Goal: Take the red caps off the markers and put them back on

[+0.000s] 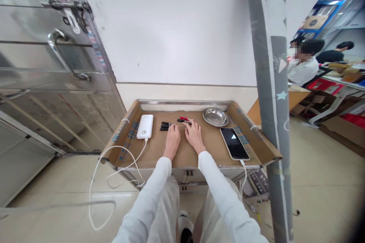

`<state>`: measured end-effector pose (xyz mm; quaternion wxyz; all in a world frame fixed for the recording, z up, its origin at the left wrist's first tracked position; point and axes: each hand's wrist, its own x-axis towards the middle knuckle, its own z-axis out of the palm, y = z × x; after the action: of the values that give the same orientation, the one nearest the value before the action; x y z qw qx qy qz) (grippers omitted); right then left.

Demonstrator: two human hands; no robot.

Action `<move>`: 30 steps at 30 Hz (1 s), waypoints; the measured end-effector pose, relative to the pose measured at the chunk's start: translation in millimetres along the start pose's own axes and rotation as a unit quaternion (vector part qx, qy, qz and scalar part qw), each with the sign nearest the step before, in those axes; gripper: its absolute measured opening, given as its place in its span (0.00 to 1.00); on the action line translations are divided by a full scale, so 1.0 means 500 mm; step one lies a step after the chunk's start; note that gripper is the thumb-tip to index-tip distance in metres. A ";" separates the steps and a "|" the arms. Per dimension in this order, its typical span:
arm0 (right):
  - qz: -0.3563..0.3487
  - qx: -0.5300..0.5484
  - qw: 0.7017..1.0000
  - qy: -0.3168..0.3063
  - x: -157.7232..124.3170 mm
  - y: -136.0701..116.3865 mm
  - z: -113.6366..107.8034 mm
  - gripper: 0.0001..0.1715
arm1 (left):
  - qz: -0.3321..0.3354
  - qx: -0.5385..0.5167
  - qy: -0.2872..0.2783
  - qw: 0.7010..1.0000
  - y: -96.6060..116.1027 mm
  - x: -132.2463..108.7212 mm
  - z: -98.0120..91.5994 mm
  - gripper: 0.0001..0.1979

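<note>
Head view, grip first. Left hand [172,139]: palm down, fingers together and curved, fingertips at the right-hand ends of a small group of slim black pieces [164,126]; whether it closes on one cannot be told. Group lies side by side, just left of those fingertips, nearer the far edge of the surface than the near edge. Right hand [194,136]: palm down, fingers bent, at the right end of a single black piece [180,120], which extends leftward from beneath the fingers; whether pinched or merely touched cannot be told. Red piece [183,118]: just beyond the single black one, toward the far edge.

Surface [185,155]: brown cardboard lining, raised sides at left and right edges. White power bank [145,126]: near the left edge, white cable [140,153] leading over the near edge. Metal bowl [215,117]: far right corner. Phone [234,143]: near right corner, screen up, cable attached.

Surroundings: metal door [28,26] to the left; grey wrapped column [272,83] beside the right edge; people [303,70] seated beyond it.
</note>
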<state>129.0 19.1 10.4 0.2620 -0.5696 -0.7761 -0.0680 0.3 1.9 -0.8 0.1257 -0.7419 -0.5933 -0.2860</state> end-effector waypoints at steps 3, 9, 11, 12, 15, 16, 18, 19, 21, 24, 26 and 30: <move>0.041 -0.016 0.999 0.010 -0.002 0.012 -0.002 0.22 | 0.029 -0.020 -0.006 0.999 0.005 0.013 0.013 0.11; 0.068 -0.020 0.997 -0.006 -0.003 0.029 -0.001 0.19 | 0.003 -0.025 -0.036 0.999 0.009 0.038 0.032 0.09; 0.054 -0.002 0.998 -0.011 -0.007 0.029 -0.003 0.17 | -0.005 -0.027 -0.035 0.999 0.009 0.041 0.033 0.09; 0.047 0.008 0.999 -0.013 -0.009 0.029 -0.005 0.17 | -0.006 -0.028 -0.036 0.999 0.008 0.042 0.033 0.09; 0.050 0.024 0.998 -0.019 -0.014 0.030 -0.006 0.15 | -0.005 -0.045 -0.049 0.998 0.006 0.043 0.038 0.08; 0.056 0.026 0.998 -0.020 -0.015 0.031 -0.005 0.15 | -0.005 -0.058 -0.056 0.997 0.005 0.043 0.041 0.08; 0.068 0.031 0.997 -0.020 -0.016 0.033 -0.003 0.15 | -0.007 -0.090 -0.068 0.994 0.003 0.044 0.048 0.08; 0.071 0.034 0.997 -0.018 -0.017 0.035 -0.002 0.15 | -0.008 -0.106 -0.072 0.992 0.002 0.045 0.052 0.08; 0.072 0.039 0.997 -0.014 -0.018 0.037 0.002 0.15 | -0.007 -0.132 -0.075 0.988 0.001 0.046 0.057 0.07; 0.075 0.039 0.996 -0.009 -0.018 0.041 0.006 0.16 | 0.004 -0.151 -0.075 0.986 0.001 0.049 0.057 0.07; 0.078 0.037 0.996 -0.009 -0.018 0.042 0.007 0.16 | 0.008 -0.159 -0.079 0.984 0.002 0.050 0.054 0.07; 0.087 0.032 0.996 -0.011 -0.016 0.042 0.005 0.16 | 0.013 -0.185 -0.097 0.978 0.006 0.053 0.045 0.06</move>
<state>149.1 20.5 0.5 0.2762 -0.6270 -0.7283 -0.0139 12.7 34.2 -3.2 -0.0686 -0.7840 -0.5299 -0.3159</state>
